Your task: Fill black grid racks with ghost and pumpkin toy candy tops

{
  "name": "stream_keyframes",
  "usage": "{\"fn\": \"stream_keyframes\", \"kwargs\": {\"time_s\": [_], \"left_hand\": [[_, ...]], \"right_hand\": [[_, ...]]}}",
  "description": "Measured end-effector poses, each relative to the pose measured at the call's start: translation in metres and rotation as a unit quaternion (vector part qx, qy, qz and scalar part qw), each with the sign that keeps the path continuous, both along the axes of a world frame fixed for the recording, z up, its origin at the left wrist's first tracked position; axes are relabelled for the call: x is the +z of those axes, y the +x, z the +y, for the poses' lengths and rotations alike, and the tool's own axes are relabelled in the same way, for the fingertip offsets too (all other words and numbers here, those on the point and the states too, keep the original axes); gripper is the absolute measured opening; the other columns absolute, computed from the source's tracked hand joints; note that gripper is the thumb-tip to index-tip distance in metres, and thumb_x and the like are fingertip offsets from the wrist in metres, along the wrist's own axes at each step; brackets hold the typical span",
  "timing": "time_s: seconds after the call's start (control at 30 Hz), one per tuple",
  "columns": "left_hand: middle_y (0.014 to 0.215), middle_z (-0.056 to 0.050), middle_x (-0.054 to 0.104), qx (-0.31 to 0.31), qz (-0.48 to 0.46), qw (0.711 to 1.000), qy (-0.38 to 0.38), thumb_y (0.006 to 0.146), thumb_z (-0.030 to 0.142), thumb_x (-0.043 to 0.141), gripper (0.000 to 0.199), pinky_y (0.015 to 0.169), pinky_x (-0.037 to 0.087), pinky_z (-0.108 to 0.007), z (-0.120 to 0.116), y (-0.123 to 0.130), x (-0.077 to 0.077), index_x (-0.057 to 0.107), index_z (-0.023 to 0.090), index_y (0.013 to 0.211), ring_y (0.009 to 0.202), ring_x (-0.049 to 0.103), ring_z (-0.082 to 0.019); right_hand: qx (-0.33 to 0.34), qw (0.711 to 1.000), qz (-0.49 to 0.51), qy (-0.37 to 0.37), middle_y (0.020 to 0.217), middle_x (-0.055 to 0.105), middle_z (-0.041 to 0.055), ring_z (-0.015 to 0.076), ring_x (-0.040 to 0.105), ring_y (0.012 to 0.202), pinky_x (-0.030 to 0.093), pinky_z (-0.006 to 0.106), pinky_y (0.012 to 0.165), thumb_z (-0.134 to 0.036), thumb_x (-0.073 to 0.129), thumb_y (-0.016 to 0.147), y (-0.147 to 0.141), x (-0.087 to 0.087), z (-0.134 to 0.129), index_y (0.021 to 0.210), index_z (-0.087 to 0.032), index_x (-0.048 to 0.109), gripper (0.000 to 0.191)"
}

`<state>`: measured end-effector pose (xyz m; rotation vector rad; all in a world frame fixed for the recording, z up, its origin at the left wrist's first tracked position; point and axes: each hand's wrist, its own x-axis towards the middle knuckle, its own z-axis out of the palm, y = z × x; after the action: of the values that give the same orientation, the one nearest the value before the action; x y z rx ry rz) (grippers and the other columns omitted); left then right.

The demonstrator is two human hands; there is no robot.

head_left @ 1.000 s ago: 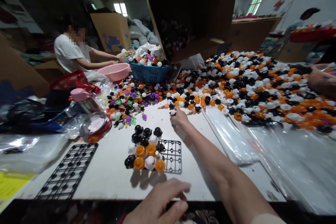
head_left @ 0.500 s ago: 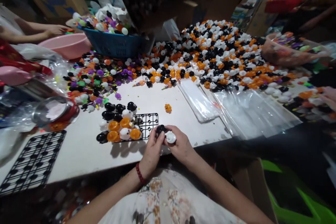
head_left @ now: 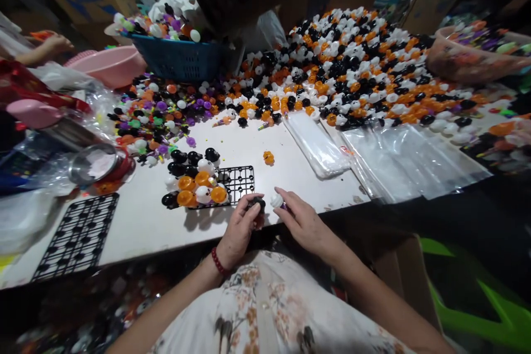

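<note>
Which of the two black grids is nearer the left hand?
The black grid partly covered by orange, white and black pieces, just beyond the left hand; the other grid lies farther left.

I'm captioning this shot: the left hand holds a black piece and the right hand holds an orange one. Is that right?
Not quite: the head view shows a white piece in the right hand. The left hand does hold a black piece.
</note>
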<state>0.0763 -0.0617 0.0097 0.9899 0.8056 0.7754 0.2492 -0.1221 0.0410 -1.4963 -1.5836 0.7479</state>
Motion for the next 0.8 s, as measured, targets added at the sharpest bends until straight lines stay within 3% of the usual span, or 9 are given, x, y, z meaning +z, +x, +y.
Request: {"fn": "stream_keyframes", "kwargs": {"time_s": [0.1,0.27,0.57,0.7,0.8], "left_hand": [[0.072,0.004,0.047,-0.012,-0.006,1.0,-0.018,0.088,0.046,0.062,0.038,0.055,0.035,-0.02,0.0,-0.001,0.003,0.059,0.021,0.117,0.059,0.041,-0.007],[0.061,0.007,0.038,-0.024,0.001,0.999,-0.024,0.087,0.046,0.064,0.033,0.05,0.029,-0.018,-0.001,-0.003,0.003,0.06,0.021,0.109,0.053,0.034,-0.007],[0.061,0.006,0.039,-0.048,0.004,0.997,-0.054,0.088,0.056,0.06,0.039,0.045,0.02,-0.019,0.001,-0.002,0.0,0.06,0.018,0.096,0.049,0.03,-0.005],[0.064,0.006,0.04,-0.047,0.068,0.996,-0.016,0.088,0.061,0.056,0.044,0.044,0.021,-0.02,0.001,-0.001,0.0,0.057,0.017,0.085,0.049,0.03,-0.006],[0.063,0.006,0.037,-0.042,0.122,0.992,0.018,0.088,0.064,0.054,0.048,0.046,0.024,-0.021,0.002,-0.001,0.002,0.049,0.018,0.077,0.052,0.031,-0.007]], "right_hand": [[0.009,1.0,0.005,-0.003,0.113,0.068,0.0099,0.0216,0.065,0.102,0.051,0.037,0.095,-0.033,0.052,0.097,0.003,0.0,-0.002,0.139,-0.021,0.054,0.044],[-0.007,0.998,0.024,-0.057,0.101,0.074,0.0039,0.0188,0.067,0.087,0.053,0.033,0.084,-0.032,0.062,0.091,0.005,0.006,-0.006,0.123,-0.024,0.067,0.033],[0.09,0.994,0.014,-0.054,0.083,0.064,0.0012,0.0147,0.061,0.077,0.048,0.026,0.073,-0.033,0.053,0.098,0.011,0.01,-0.005,0.128,-0.029,0.067,0.033],[0.111,0.99,0.026,-0.082,0.083,0.066,0.0011,0.0151,0.062,0.078,0.048,0.027,0.073,-0.033,0.052,0.098,0.012,0.011,-0.004,0.118,-0.028,0.072,0.029],[0.067,0.988,0.069,-0.124,0.087,0.071,0.0013,0.0161,0.063,0.079,0.049,0.028,0.073,-0.035,0.059,0.093,0.01,0.009,-0.003,0.102,-0.024,0.074,0.021]]}}
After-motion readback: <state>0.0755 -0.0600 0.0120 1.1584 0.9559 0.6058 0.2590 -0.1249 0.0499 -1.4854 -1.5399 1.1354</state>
